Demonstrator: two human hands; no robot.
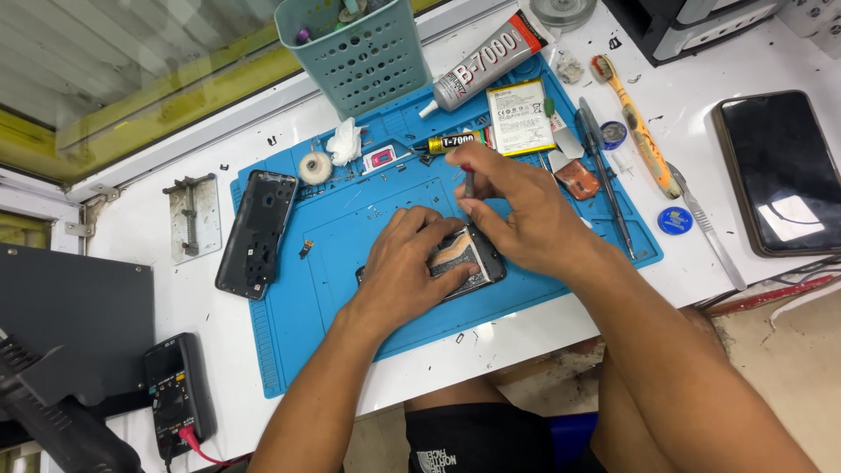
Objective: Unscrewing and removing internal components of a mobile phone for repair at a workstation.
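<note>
Two hands work over an opened phone point(464, 263) on the blue mat point(350, 228).
Left hand point(407, 263) presses flat across the phone, pinning it; right hand point(512, 210) pinches a slim tool point(469, 182) just above its upper edge. Light, stiff, likely fragile inside: best held by the frame edges.
</note>
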